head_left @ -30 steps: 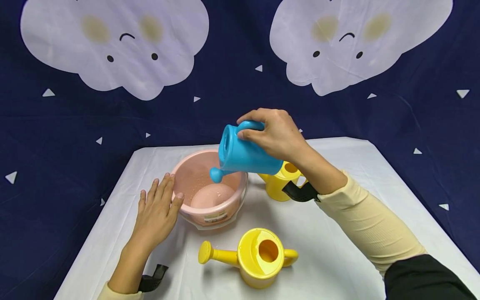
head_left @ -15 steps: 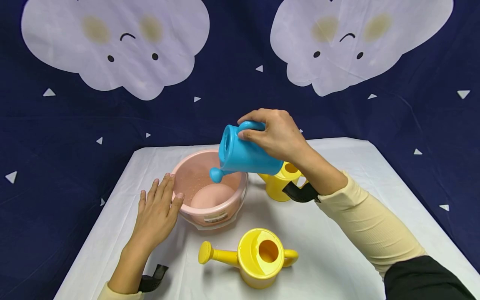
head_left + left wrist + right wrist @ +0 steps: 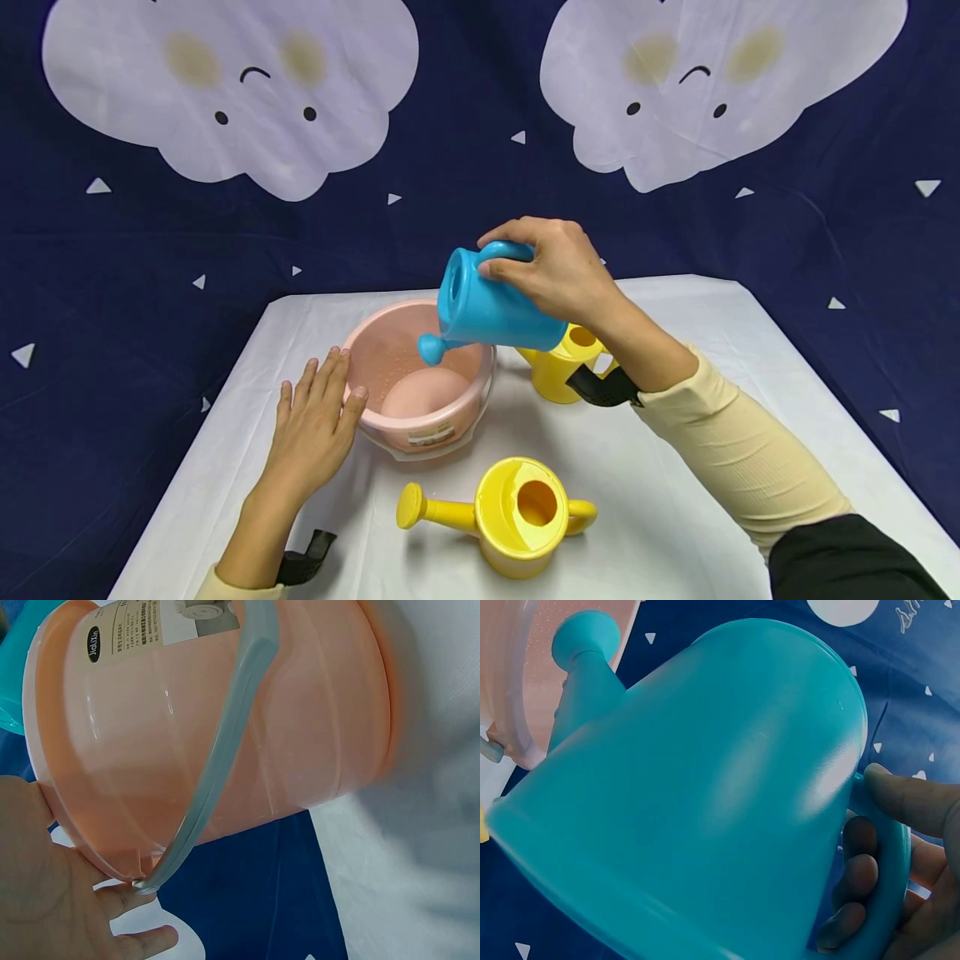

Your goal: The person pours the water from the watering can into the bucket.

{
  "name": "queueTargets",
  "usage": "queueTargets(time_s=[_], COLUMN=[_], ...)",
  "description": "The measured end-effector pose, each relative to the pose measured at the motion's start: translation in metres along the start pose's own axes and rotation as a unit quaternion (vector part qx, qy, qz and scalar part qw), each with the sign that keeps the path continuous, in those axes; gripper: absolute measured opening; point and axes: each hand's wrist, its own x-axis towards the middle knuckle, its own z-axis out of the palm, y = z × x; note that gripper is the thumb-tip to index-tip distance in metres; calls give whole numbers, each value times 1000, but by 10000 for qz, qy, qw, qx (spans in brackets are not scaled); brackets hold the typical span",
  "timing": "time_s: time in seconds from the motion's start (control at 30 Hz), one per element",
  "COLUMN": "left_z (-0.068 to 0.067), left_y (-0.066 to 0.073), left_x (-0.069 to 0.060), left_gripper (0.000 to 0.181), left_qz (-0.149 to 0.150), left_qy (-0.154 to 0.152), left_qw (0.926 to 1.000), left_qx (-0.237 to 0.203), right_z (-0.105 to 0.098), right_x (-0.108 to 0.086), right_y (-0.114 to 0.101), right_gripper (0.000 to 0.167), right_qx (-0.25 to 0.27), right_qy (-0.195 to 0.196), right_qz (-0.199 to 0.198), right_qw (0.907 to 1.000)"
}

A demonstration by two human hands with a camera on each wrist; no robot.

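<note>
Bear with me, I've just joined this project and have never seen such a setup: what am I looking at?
No machine here, just a person's bare hands. The wide picture comes from a camera worn on the head; the two close-ups come from cameras worn on the wrists, one each.

The right hand holds a blue watering can by its handle, tilted with its spout over a pink bucket. The left hand touches the bucket. On the white surface stand the bucket, a nearer yellow watering can and a farther yellow watering can, partly hidden.
</note>
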Motion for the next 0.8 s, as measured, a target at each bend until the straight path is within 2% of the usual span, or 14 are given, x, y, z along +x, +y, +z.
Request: queueTargets(time_s=[0.3, 0.8], left_z=[0, 0], left_y=[0, 0], left_x=[0, 0], left_gripper=[60, 60], left_qz=[-6, -11], left_qy=[11, 16], left_qw=[10000, 10000], left_qx=[-4, 4], right_z=[-1, -1], right_x=[-2, -6], right_y=[1, 7], right_gripper=[27, 27], right_qx=[-2, 478], right_qy=[115, 346], right_qz=[-60, -144], right_qw=[9999, 9982])
